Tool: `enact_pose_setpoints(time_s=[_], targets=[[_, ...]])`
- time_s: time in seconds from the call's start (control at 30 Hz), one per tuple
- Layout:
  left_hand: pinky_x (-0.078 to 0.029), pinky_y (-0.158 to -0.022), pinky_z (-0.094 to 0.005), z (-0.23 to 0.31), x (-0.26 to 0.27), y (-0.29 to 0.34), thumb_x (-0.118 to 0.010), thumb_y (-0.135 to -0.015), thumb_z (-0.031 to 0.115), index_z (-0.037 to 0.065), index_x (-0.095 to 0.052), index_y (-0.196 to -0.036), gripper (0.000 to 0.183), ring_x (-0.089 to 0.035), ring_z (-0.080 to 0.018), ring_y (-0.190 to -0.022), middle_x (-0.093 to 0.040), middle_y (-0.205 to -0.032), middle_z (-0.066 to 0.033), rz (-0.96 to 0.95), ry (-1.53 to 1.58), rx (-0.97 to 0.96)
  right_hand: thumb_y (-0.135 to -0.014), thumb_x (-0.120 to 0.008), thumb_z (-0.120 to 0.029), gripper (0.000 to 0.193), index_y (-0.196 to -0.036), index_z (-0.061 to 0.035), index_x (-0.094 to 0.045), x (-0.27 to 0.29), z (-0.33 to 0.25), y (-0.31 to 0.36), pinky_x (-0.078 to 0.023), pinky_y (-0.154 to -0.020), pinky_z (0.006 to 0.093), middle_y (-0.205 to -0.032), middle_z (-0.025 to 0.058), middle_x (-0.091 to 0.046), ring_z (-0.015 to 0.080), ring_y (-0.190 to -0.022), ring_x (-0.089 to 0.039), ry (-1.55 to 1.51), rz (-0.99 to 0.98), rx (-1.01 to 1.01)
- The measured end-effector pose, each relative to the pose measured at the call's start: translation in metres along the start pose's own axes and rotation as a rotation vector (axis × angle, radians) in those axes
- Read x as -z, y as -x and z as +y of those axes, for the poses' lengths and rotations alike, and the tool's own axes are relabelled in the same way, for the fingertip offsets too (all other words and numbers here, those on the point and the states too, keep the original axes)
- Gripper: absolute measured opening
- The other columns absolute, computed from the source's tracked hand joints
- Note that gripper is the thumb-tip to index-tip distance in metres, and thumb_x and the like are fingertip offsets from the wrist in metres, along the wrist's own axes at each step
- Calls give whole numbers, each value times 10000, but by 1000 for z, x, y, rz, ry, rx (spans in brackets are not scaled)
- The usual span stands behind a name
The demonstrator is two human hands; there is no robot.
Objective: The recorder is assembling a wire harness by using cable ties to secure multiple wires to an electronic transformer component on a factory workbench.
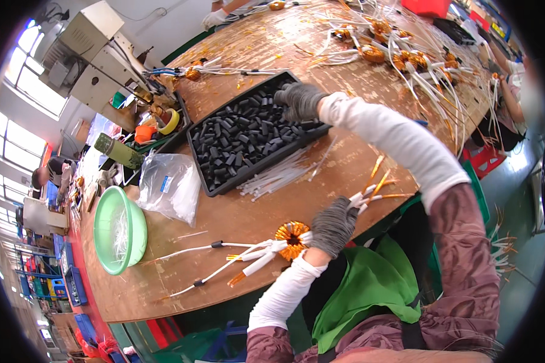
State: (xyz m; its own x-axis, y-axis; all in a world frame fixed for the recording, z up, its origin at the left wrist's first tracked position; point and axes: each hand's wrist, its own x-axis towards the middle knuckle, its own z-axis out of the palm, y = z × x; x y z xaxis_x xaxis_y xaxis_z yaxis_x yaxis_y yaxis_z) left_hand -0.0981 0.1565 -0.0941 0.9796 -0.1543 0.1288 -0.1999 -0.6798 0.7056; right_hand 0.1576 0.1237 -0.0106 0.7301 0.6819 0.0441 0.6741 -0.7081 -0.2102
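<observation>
A copper-wound ring coil [292,239] with white-sleeved leads lies near the table's front edge. My left hand [333,227], in a grey glove, is closed around the white-sleeved leads [364,199] on the coil's right side; their copper ends stick out past the fingers. More leads [242,257] spread to the left, two carrying small black sleeves. My right hand [300,101], also gloved, reaches over the far right end of a black tray [217,191] full of short black tube pieces [239,136]. Its fingers are bent and somewhat apart, with no piece visible in them.
White tubes [278,175] lie in front of the tray. Left of it are a clear plastic bag [171,187], a green basin [140,236] and a bench machine [97,72]. Several wired coils [399,57] are heaped at the far right. Other people work around the table.
</observation>
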Motion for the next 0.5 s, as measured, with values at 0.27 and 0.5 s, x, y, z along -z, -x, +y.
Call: enact_pose_setpoints(time_s=[0.27, 0.5], targets=[[-462, -551, -439, 6, 8, 4, -578, -816, 230, 58, -567, -872, 181, -584, -360, -619, -596, -731, -165, 4, 114, 32, -624, -668, -257, 614, -1217, -255, -509, -28, 6, -58, -436, -873, 441, -1219, 96, -439, 327, -1138, -418, 231, -164, 88], [-467, -549, -438, 3, 11, 4, -562, -828, 236, 62, -565, -924, 199, -594, -352, -628, -605, -759, -150, -18, 138, 23, -725, -630, -327, 369, -1059, -176, -583, -46, -2, -40, -464, -797, 432, -1090, 158, -492, 319, -993, -544, 163, 29, -92]])
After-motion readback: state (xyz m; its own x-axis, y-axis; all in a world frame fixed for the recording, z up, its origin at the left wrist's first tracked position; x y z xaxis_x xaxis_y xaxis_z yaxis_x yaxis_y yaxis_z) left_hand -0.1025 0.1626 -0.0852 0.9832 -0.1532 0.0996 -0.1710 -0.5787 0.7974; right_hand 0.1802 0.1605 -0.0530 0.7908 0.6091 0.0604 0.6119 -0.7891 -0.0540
